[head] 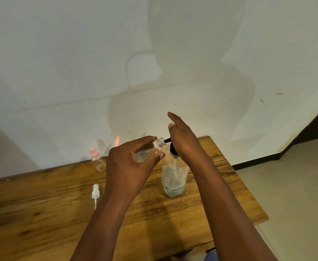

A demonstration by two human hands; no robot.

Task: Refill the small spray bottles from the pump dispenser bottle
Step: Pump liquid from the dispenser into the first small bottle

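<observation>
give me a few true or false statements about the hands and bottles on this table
1. The left hand holds a small clear bottle with its open neck tilted toward the pump spout. True.
2. The right hand is curled round the pump bottle's body. False: it lies flat with straight fingers on the pump head.
3. The pump dispenser bottle is full to the top. False: liquid shows only near its bottom.
4. A white spray cap lies on the wooden table. True.
5. A pink-capped bottle sits near the wall. True.
</observation>
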